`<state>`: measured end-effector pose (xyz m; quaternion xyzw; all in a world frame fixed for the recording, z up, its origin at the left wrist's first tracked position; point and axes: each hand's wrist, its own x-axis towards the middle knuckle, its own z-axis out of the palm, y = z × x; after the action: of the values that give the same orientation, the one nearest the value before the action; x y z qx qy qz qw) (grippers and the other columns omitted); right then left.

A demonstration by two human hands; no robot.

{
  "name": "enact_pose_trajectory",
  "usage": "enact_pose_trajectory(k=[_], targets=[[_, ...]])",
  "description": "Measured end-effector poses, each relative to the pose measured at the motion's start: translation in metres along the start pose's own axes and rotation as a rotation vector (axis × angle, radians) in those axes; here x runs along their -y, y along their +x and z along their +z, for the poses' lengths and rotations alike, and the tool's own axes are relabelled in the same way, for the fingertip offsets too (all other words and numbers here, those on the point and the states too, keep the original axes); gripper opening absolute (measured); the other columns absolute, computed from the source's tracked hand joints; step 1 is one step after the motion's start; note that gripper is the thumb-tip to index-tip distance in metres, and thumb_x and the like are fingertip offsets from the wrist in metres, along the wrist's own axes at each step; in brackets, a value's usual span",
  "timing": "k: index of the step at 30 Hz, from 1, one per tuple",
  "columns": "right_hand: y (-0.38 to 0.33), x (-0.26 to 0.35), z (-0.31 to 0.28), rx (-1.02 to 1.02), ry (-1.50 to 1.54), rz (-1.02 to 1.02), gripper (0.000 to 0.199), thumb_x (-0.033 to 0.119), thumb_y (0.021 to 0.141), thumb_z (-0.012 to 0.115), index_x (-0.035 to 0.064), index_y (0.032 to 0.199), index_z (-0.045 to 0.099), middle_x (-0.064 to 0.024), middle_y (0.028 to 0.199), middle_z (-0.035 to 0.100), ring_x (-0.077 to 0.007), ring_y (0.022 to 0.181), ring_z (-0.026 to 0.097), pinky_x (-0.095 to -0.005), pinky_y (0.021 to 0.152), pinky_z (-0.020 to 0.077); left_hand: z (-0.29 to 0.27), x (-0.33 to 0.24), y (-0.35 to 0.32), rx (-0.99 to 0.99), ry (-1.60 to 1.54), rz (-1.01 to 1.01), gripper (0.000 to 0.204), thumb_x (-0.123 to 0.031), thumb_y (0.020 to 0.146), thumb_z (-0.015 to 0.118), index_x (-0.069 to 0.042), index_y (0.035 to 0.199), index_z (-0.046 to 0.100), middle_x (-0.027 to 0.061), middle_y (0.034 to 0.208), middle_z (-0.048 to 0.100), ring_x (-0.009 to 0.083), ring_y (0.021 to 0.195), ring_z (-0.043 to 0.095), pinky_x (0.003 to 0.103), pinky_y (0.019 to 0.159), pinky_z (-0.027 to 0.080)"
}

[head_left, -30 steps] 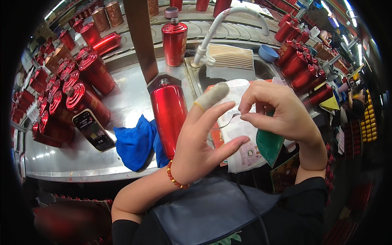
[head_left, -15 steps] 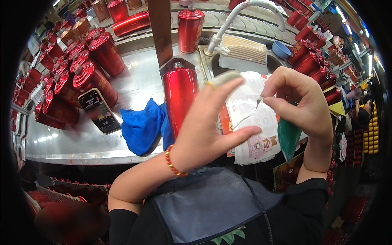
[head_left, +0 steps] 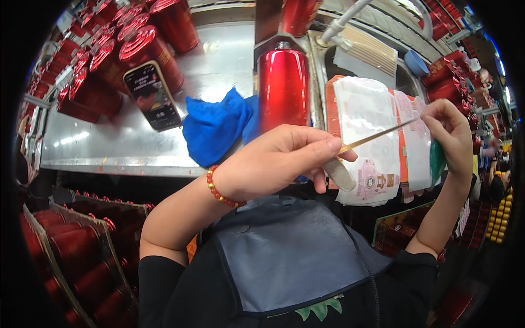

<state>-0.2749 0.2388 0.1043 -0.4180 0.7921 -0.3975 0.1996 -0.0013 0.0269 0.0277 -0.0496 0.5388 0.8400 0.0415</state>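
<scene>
A narrow gold-and-silver ribbon [head_left: 377, 135] is stretched taut between my hands. My left hand [head_left: 279, 158] is closed, pinching its lower end between thumb and forefinger; a pale finger cot [head_left: 340, 175] covers one of its fingers. At the other end my right hand [head_left: 451, 128], higher and further right, pinches the ribbon. Beneath the ribbon lie stacked printed label sheets [head_left: 363, 117], white and pink with orange edges. A shiny red bottle [head_left: 283, 87] stands just beyond my left hand. Something green [head_left: 437, 159] shows partly behind my right hand.
A blue cloth [head_left: 216, 128] lies left of the bottle on the metal table [head_left: 98, 156]. A lit phone [head_left: 152, 97] leans against several red bottles [head_left: 150, 52]. Behind the sheets are a faucet [head_left: 342, 24], a sink with a ribbed beige panel [head_left: 372, 49] and a blue bowl [head_left: 416, 64].
My left hand has closed from spread fingers onto the ribbon. My right hand has moved right, and the ribbon is now straight rather than slack. The view has shifted.
</scene>
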Motion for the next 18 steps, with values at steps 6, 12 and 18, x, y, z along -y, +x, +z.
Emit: enact_pose_trajectory(k=[6,12,18], targets=[[-0.019,-0.026,-0.001,0.07,0.115,0.116,0.005,0.002,0.093,0.067,0.0028,0.094,0.062,0.0043,0.089,0.06,0.0016,0.07,0.046,-0.0151,0.062,0.0345,0.0,0.005,-0.01,-0.083,-0.205,-0.099,0.057,-0.041,0.113,0.036,0.004,0.128,0.066,0.0101,0.101,0.07,0.0151,0.08,0.069,0.03,0.082,0.056],[-0.035,-0.03,0.006,0.146,0.169,0.163,0.006,-0.001,0.091,0.066,0.0018,0.094,0.062,0.0012,0.092,0.062,0.0002,0.069,0.047,-0.0157,0.061,0.0359,0.001,0.014,-0.018,-0.136,-0.175,-0.117,0.045,-0.035,0.11,0.048,0.002,0.125,0.069,0.0115,0.103,0.073,0.0124,0.077,0.07,0.026,0.076,0.058],[-0.046,-0.051,0.005,0.188,-0.013,0.289,0.031,0.0,0.087,0.072,0.0001,0.117,0.064,-0.0002,0.094,0.065,-0.0028,0.063,0.046,-0.0193,0.058,0.0377,-0.002,0.021,-0.03,-0.132,0.075,-0.107,0.025,-0.02,0.103,0.064,0.0,0.115,0.075,0.0056,0.094,0.075,0.0036,0.068,0.062,0.019,0.062,0.051]])
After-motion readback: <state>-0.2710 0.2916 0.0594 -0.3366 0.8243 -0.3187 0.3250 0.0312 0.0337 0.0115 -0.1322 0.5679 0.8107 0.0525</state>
